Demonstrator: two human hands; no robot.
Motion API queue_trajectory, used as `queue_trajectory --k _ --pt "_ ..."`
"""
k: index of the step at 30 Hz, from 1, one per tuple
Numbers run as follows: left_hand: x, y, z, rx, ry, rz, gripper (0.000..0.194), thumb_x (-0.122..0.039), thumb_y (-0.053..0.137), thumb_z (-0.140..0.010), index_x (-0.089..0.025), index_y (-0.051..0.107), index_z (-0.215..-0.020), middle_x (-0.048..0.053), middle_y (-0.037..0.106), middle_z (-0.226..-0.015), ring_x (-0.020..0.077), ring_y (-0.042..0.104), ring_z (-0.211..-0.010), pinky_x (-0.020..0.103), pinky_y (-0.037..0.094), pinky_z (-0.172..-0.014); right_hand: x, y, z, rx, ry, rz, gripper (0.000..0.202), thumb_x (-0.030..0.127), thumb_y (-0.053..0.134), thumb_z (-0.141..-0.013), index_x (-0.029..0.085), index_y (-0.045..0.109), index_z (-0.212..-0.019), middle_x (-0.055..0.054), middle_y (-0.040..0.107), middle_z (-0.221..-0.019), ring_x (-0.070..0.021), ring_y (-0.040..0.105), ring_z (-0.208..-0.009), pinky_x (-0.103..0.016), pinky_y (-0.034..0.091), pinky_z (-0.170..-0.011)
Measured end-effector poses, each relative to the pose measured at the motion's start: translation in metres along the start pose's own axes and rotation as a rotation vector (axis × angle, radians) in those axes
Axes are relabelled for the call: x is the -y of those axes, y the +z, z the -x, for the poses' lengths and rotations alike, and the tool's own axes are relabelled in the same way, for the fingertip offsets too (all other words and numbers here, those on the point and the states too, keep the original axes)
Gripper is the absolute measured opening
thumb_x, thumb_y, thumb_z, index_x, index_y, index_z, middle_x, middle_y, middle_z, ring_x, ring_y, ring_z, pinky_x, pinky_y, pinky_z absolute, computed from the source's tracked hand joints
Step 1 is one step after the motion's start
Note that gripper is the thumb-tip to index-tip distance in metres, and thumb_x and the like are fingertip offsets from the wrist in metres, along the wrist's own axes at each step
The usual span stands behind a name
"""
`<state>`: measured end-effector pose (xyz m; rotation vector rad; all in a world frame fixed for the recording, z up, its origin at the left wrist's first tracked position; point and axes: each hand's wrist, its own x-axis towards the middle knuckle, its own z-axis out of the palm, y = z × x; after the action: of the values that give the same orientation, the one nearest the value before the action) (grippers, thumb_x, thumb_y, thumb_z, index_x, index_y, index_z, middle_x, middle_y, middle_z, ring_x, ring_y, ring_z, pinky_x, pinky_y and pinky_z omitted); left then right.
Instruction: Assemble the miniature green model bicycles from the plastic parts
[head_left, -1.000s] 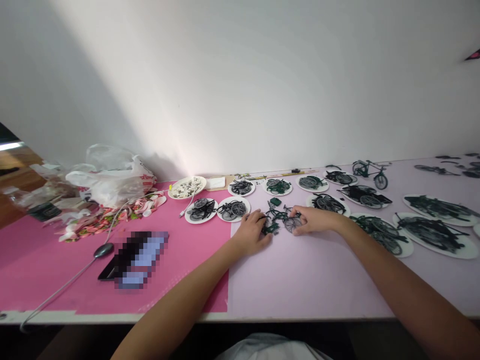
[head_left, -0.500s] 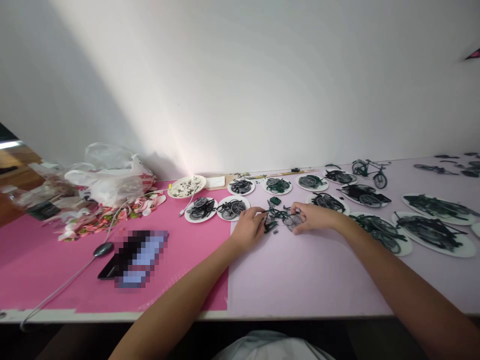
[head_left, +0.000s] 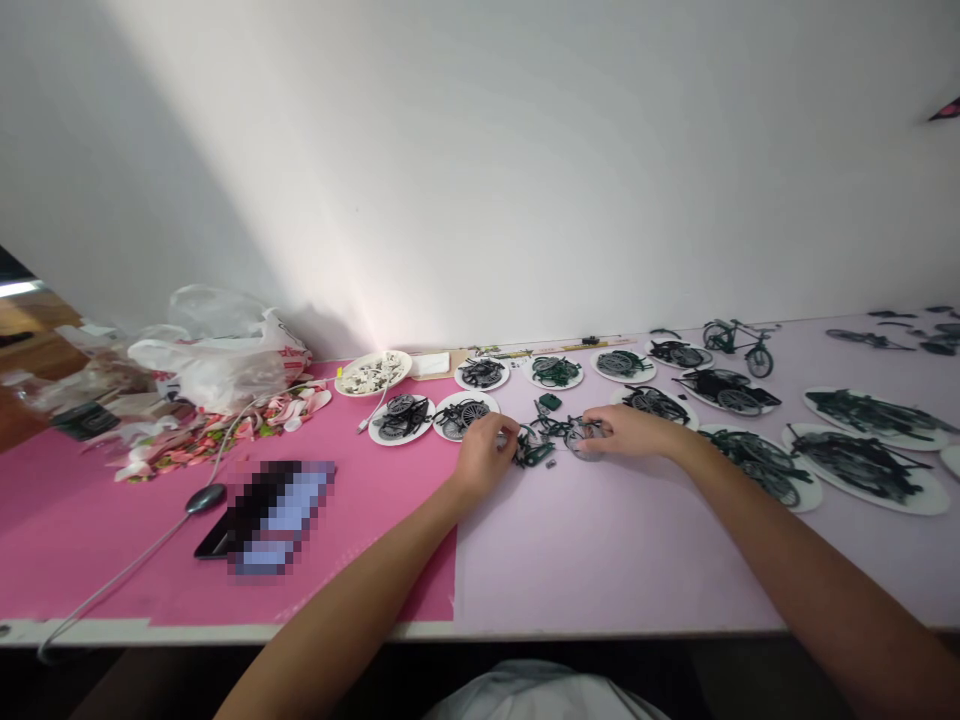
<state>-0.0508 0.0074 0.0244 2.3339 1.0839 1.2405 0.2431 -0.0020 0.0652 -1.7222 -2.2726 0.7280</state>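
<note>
A small dark green model bicycle [head_left: 555, 430] lies in front of me on the pale lilac part of the table. At its right wheel, my right hand [head_left: 631, 431] is closed with its fingertips on the spokes. My left hand [head_left: 484, 458] is at the bicycle's left end, fingers curled in a pinch beside the dark parts. What that pinch holds, if anything, is too small to make out. A small dark green piece [head_left: 550, 402] lies just behind the bicycle, and a tiny grey piece [head_left: 551, 464] is in front of it.
Several white plates of bicycle parts [head_left: 870, 470] spread right and behind. An assembled model bicycle [head_left: 739, 342] stands at the back right. To the left are a bowl of white pieces [head_left: 375, 373], a plastic bag [head_left: 225, 350], a phone [head_left: 270, 520] and a cable with a black puck [head_left: 206, 499].
My left hand has drawn back slightly left from the bicycle, uncovering its left end, and its fingers have curled in. My right hand's fingers have closed nearer together at the right wheel.
</note>
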Motion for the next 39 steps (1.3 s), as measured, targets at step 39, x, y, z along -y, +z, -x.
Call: queue_trajectory --k 39 --pt "-0.003 0.003 0.003 0.037 -0.02 0.053 0.012 -0.019 0.063 -0.092 -0.02 0.074 -0.098 0.007 0.071 -0.096 0.0184 0.067 -0.082 0.031 0.056 -0.076 -0.001 -0.005 -0.006 -0.258 -0.095 0.048 0.037 0.058 0.058 -0.092 0.022 0.068 -0.091 -0.007 0.071 -0.085 -0.0239 0.063 -0.076 -0.03 0.04 -0.067"
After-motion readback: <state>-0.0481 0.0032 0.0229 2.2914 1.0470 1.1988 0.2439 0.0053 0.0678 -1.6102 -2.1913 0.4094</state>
